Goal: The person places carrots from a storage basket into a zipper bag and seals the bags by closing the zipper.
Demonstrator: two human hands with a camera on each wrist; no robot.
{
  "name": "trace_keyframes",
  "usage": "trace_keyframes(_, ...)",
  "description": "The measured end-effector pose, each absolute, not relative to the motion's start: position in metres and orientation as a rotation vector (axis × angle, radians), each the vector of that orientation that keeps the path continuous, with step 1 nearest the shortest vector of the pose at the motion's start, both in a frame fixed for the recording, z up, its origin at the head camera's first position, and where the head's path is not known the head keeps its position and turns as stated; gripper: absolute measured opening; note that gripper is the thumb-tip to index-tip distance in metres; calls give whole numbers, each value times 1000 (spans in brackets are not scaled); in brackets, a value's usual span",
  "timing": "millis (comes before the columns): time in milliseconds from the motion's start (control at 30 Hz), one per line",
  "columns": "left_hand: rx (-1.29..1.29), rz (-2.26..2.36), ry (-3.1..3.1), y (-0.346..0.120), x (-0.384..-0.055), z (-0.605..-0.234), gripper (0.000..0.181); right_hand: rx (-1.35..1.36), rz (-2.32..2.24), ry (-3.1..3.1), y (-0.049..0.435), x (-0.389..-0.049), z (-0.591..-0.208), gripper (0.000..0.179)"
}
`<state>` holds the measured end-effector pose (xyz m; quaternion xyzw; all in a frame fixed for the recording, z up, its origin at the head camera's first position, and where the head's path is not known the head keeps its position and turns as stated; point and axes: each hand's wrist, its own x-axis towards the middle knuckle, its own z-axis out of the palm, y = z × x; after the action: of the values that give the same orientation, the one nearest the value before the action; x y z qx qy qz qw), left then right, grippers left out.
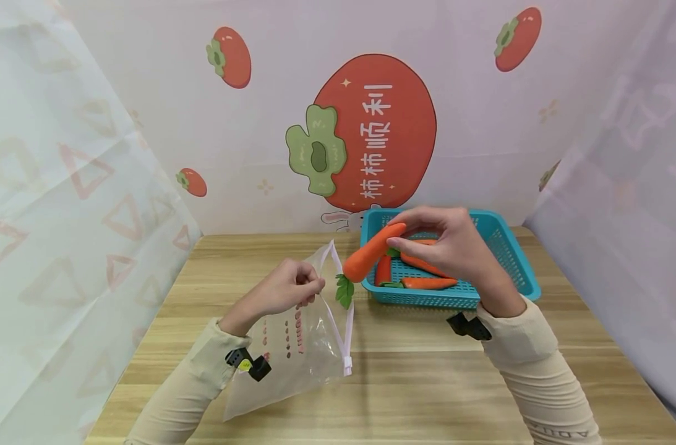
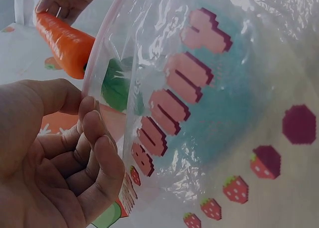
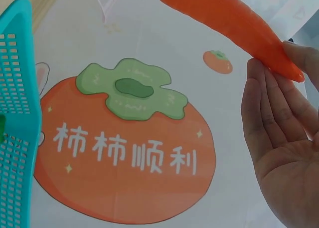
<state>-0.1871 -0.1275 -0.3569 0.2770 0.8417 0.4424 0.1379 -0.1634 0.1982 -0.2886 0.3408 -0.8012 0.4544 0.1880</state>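
Note:
In the head view my right hand [image 1: 446, 242] pinches an orange carrot [image 1: 373, 252] by its narrow end, in the air at the left side of the basket. The carrot tilts, its green leaves [image 1: 345, 290] hanging at the mouth of a clear zip bag [image 1: 310, 346]. That bag's upper edge is pinched between the thumb and forefinger of my left hand [image 1: 293, 285]. From the left wrist, the leaves [image 2: 117, 84] show through or beside the plastic, while the carrot's body [image 2: 65, 42] stays outside the bag. Pink lettering and small strawberries are printed on the plastic.
A teal plastic basket [image 1: 516, 259] stands at the back right of the wooden table [image 1: 427, 383], with several carrots [image 1: 429, 283] lying in it. A white zip slider [image 1: 347, 364] sits at the bag's near corner. Printed cloth walls [image 1: 271, 123] enclose the table.

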Motion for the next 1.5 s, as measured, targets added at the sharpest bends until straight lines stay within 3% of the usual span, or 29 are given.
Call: trace_keyframes(1500,793,1300,2447,-129,-183,-342,25,1000,1414,-2423,167,-169,-355,23)
